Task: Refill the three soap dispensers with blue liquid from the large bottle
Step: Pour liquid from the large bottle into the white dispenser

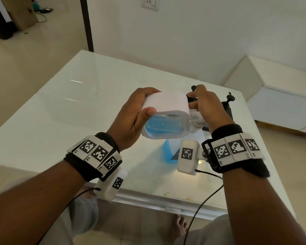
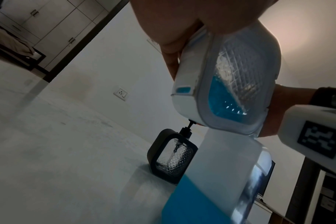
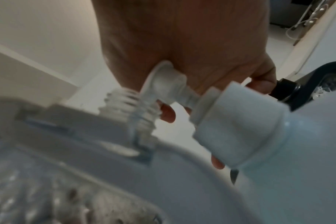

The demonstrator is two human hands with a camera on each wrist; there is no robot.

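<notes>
Progress looks partial, judging from how things lie. Left hand (image 1: 131, 119) has its grip curled round a white soap dispenser (image 1: 166, 115), thumb on the near face and fingers over the far side, holding it tipped on its side above the table (image 1: 60, 106). Through the dispenser's clear diamond-patterned window, blue liquid fills roughly the lower half in the left wrist view, so this one seems part filled. Its threaded neck (image 3: 132, 109) is bare, with no pump on it.

Right hand (image 1: 205, 106), at 3 o'clock of the dispenser, has its grip closed on a white pump head (image 3: 167, 81) at the large bottle's top. The large bottle (image 1: 171, 149) stands on the table just below the dispenser, at 6 o'clock of it, with blue liquid still in its lower part.

Two dark dispensers remain. One (image 2: 173, 154) stands on the table behind the large bottle with its black pump on and a window that looks nearly clear of blue, so it probably still needs filling. The second one (image 1: 228, 106) shows at 3 o'clock of the right hand; its level is hidden.

No brand or wording can be read on any container. The only markings are black-and-white square codes on the wrist bands (image 1: 235, 147), plus tiny characters too small to read.
</notes>
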